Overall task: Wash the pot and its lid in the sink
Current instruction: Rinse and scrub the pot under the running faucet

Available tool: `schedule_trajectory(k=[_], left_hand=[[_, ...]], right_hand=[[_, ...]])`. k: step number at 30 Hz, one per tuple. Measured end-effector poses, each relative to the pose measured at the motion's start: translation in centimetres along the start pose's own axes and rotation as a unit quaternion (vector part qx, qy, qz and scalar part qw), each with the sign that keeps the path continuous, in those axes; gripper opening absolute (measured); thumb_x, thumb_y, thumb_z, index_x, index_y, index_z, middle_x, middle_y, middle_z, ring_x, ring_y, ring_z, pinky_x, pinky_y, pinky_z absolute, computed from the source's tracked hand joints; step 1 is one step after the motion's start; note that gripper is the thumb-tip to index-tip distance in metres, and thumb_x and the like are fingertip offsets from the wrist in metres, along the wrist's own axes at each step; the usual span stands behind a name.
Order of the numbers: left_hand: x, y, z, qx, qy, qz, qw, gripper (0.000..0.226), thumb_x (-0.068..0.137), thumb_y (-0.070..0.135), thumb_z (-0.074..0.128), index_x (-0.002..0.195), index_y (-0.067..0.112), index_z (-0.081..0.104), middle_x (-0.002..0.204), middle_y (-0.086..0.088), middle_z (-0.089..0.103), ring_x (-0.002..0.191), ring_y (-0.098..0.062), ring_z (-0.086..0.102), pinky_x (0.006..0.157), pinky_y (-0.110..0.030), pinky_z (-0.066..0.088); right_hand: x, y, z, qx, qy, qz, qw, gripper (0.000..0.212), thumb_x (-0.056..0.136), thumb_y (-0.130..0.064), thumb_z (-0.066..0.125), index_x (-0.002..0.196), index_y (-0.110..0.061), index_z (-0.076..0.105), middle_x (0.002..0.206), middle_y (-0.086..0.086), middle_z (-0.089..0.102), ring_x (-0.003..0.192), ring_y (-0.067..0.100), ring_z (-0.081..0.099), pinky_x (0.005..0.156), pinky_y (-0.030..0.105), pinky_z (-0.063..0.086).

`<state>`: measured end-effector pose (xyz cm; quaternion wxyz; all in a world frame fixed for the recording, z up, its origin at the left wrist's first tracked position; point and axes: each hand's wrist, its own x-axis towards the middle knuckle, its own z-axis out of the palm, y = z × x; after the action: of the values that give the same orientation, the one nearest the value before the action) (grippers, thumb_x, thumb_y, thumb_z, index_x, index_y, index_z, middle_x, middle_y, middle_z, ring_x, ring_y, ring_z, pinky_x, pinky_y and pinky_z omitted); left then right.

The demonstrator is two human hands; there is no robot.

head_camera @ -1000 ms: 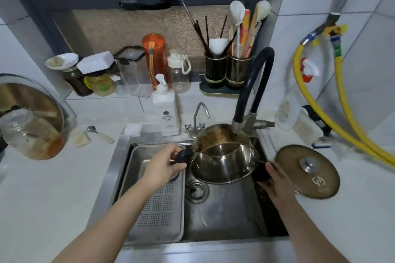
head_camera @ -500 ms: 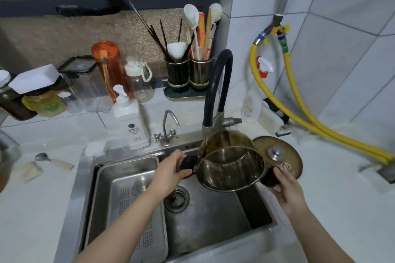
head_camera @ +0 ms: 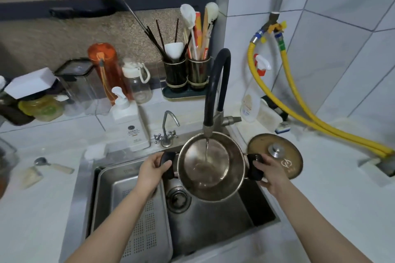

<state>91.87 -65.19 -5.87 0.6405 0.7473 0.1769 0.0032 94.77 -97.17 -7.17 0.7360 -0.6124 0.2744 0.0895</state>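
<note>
Head view looks steeply down, close over the sink (head_camera: pixel 183 230), edges perhaps distorted.

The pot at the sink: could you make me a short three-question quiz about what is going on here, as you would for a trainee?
1. True or false: water from the black faucet is running into the pot.
2. Where is the lid? A) on the pot B) on the counter right of the sink C) in the perforated tray
3. Fill in: the left hand and the right hand each hold a black ____ of the pot.

Key: 1 true; 2 B; 3 handle.
</note>
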Motion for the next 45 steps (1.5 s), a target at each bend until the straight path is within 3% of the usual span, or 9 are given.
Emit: schedule_trajectory(k=[4, 8, 12, 17, 29, 32, 37, 40, 45], left_hand=[[0.4, 0.0, -2.1, -0.055, 0.022, -0.054, 0.997, 0.017, 0.089, 0.005, 0.059, 0.105, 0.001, 0.065, 0.087, -0.012, 0.069, 0.084, -0.026, 0.063, 0.081, -0.038, 0.051], [0.1, -0.2, -2.9, -0.111, 0.045, -0.108, 0.987, 0.011, 0.093, 0.011, 0.055, 0.093, 0.008, 0.066, 0.077, -0.01, 0.069, 0.053, -0.013, 0.064, 0.043, -0.019, 0.051], [0.0, 0.2, -1.5, -0.193, 0.043, -0.168, 0.966, 0.009, 0.091, 0.002, 0.055, 0.083, 0.004, 0.06, 0.052, -0.006, 0.067, 0.038, -0.013, 0.062, 0.035, -0.024, 0.051], [-0.1, 0.2, 0.8, -0.224, 0.011, -0.198, 0.954, 0.007, 0.087, 0.001, 0.057, 0.091, 0.005, 0.061, 0.06, -0.007, 0.067, 0.045, -0.016, 0.063, 0.045, -0.024, 0.054], [-0.1, -2.1, -5.3, -0.286, 0.126, -0.2, 0.929, 0.011, 0.092, 0.004, 0.053, 0.086, -0.003, 0.058, 0.06, -0.013, 0.061, 0.036, -0.011, 0.057, 0.032, -0.015, 0.043], [0.4, -1.4, -2.7, -0.291, 0.094, -0.205, 0.93, 0.016, 0.095, 0.004, 0.047, 0.08, 0.001, 0.053, 0.042, -0.006, 0.06, 0.028, -0.011, 0.051, 0.026, -0.015, 0.036], [-0.2, -1.9, 1.3, -0.292, 0.041, -0.234, 0.926, 0.007, 0.093, 0.004, 0.051, 0.097, 0.003, 0.058, 0.057, -0.008, 0.07, 0.042, -0.014, 0.065, 0.039, -0.025, 0.054], [-0.7, -2.4, 0.5, -0.289, 0.032, -0.234, 0.928, 0.005, 0.092, 0.004, 0.053, 0.094, 0.004, 0.059, 0.053, -0.005, 0.069, 0.043, -0.012, 0.065, 0.038, -0.021, 0.052], [-0.8, -1.4, -3.8, -0.282, 0.104, -0.196, 0.933, 0.009, 0.081, 0.008, 0.066, 0.077, 0.003, 0.06, 0.047, -0.006, 0.062, 0.039, -0.014, 0.054, 0.036, -0.019, 0.043]], right_hand=[[0.4, -0.6, 2.2, -0.013, -0.035, 0.024, 0.999, 0.037, 0.089, -0.004, 0.056, 0.12, -0.024, 0.057, 0.107, 0.005, 0.061, 0.081, 0.016, 0.057, 0.066, 0.027, 0.041], [0.8, -1.1, 2.9, 0.013, -0.036, 0.044, 0.998, 0.04, 0.086, -0.001, 0.059, 0.125, -0.01, 0.055, 0.108, 0.012, 0.062, 0.08, 0.02, 0.061, 0.059, 0.028, 0.047], [0.9, -0.6, 1.6, 0.078, 0.011, 0.057, 0.995, 0.037, 0.085, -0.002, 0.059, 0.122, -0.003, 0.057, 0.088, 0.011, 0.068, 0.074, 0.021, 0.064, 0.043, 0.02, 0.051], [-1.1, 0.7, -1.3, 0.137, 0.029, 0.086, 0.986, 0.014, 0.092, 0.0, 0.047, 0.09, -0.008, 0.058, 0.067, 0.009, 0.067, 0.051, 0.016, 0.065, 0.036, 0.016, 0.047], [-1.6, 1.4, 4.0, 0.169, -0.102, 0.118, 0.973, 0.014, 0.089, -0.001, 0.053, 0.093, -0.013, 0.06, 0.065, 0.003, 0.074, 0.056, 0.013, 0.07, 0.048, 0.019, 0.054], [-0.9, -0.6, 3.0, 0.193, -0.076, 0.076, 0.975, 0.011, 0.09, -0.005, 0.054, 0.096, -0.009, 0.061, 0.065, 0.001, 0.074, 0.062, 0.012, 0.07, 0.049, 0.019, 0.054], [-0.2, 0.7, -1.5, 0.222, -0.011, 0.054, 0.974, 0.023, 0.093, -0.014, 0.05, 0.115, -0.01, 0.057, 0.067, -0.002, 0.074, 0.059, 0.007, 0.07, 0.052, 0.016, 0.055], [-0.7, 3.4, -2.1, 0.217, -0.009, 0.103, 0.971, 0.013, 0.095, -0.014, 0.048, 0.1, -0.012, 0.059, 0.061, -0.004, 0.073, 0.053, 0.006, 0.068, 0.047, 0.015, 0.052], [-0.8, 6.2, 1.4, 0.183, -0.059, 0.169, 0.967, 0.011, 0.091, -0.006, 0.054, 0.098, -0.012, 0.059, 0.063, 0.003, 0.074, 0.054, 0.011, 0.07, 0.048, 0.02, 0.055]])
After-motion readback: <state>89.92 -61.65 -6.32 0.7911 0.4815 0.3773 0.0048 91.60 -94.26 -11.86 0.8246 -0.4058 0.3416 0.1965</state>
